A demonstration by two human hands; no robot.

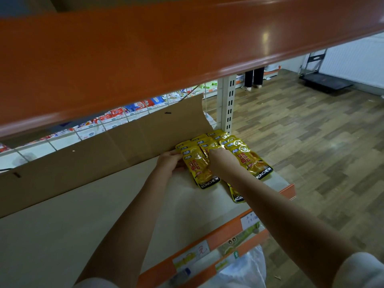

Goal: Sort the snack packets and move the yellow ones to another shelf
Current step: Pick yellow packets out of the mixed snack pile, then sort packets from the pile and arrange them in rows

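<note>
Beige shelf [93, 215] with orange front edge [207, 242], cardboard sheet [104, 154] standing along its back. Yellow packets [245, 154] lie in overlapping rows at the shelf's right end. Left hand [169, 163] pinches the left row's top edge; right hand [219, 161] rests on the middle row, its grip can't be made out. White bag [245, 269] below.

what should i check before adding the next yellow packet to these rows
1. Left hand touches the left row's edge: ok.
2. Right hand lies on the middle row, grip hidden: cannot tell.
3. Yellow packets overlap in three rows: ok.
4. Front middle packet sits skewed, lower than its neighbours: not ok.
5. Bare shelf left of the rows: ok.
6. Cardboard stands behind the rows: ok.
</note>
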